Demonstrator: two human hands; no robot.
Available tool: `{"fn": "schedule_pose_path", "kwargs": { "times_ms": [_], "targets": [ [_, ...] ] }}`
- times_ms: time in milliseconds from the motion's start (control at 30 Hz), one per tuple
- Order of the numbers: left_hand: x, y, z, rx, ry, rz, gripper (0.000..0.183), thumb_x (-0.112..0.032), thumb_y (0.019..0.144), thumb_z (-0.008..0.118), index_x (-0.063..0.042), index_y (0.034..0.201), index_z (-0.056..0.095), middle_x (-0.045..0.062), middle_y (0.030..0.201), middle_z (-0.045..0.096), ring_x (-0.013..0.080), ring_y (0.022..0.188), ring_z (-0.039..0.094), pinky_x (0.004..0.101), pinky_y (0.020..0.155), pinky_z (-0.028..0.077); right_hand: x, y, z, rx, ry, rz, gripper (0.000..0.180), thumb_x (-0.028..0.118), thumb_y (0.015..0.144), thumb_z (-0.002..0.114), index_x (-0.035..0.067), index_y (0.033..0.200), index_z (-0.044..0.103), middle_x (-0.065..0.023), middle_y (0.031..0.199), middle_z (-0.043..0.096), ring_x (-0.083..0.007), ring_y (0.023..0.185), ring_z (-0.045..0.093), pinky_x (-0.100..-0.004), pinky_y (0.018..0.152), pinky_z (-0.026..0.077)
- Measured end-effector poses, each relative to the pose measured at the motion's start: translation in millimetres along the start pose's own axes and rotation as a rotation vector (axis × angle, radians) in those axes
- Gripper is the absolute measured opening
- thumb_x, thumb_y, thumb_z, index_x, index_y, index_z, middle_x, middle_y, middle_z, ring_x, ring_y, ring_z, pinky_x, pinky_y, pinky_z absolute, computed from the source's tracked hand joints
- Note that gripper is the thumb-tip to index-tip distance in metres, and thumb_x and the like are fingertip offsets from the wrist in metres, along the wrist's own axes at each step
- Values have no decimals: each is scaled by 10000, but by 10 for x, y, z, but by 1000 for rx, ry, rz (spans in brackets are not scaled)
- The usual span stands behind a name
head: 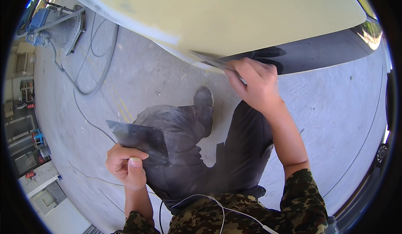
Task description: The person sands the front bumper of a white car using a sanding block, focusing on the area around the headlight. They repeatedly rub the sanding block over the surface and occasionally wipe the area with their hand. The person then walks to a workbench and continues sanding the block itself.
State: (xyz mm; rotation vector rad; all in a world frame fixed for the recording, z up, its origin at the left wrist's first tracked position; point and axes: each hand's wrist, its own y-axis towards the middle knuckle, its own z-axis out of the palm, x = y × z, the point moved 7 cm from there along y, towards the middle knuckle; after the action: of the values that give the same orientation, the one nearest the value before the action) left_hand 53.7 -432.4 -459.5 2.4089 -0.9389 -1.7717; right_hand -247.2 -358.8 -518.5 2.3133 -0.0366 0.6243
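A pale yellow car body panel (220,14) with a whitish smoothed patch along its edge fills the top of the head view. My right hand (256,81) holds a thin flat spreader blade (212,59), tilted, at the panel's lower edge; whether the tip touches the panel I cannot tell. A glossy dark trim strip (320,52) runs along that edge to a lamp at the right. My left hand (127,165) pinches a dark, thin rectangular spreader plate (143,141) between thumb and fingers, above my left thigh and apart from the panel.
A wheeled blue machine (39,20) with a grey hose (108,61) stands on the concrete floor (150,80) at upper left. Thin cables cross the floor. Shelves and cabinets line the left rim. A dark car with its wheel (381,154) shows at the right rim. A white cord (223,207) hangs over my shirt.
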Motion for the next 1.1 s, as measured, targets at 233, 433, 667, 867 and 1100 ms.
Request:
{"fn": "schedule_pose_path", "kwargs": {
  "times_ms": [233,433,667,867,1100],
  "targets": [
    [-23,-46,-13,24,28,-65,338,-303,954,619,-35,750,592,37,693,560,105,643,466,261,625,331,2,43,-238,-18,-20,11,214,-4,763,800,11,898,635,-88,716,643,-244,563,617,-307,501,474],
    [-40,-44,6,35,51,-88,335,-301,953,594,-51,733,562,26,700,542,104,669,452,265,653,319,-15,38,-100,3,-31,-15,208,-6,770,796,22,880,622,-76,729,633,-252,561,603,-321,510,488],
    [-54,-33,29,41,46,-73,338,-303,955,593,-50,733,561,30,699,546,105,667,452,263,654,322,-31,2,33,15,-71,-16,208,-4,770,792,37,873,616,-62,695,617,-241,557,606,-322,499,485],
    [-53,-36,39,41,34,-71,335,-306,959,592,-48,747,562,31,697,543,105,667,451,264,654,323,-46,-27,125,21,-107,-18,199,11,773,791,47,878,626,-54,705,630,-230,575,627,-321,496,489],
    [-51,-51,29,35,40,-63,333,-304,957,591,-50,744,561,29,696,541,101,668,448,262,654,318,-56,-58,231,41,-146,-21,182,33,781,785,50,883,635,-49,737,652,-220,602,652,-318,494,497]
  ]
}}
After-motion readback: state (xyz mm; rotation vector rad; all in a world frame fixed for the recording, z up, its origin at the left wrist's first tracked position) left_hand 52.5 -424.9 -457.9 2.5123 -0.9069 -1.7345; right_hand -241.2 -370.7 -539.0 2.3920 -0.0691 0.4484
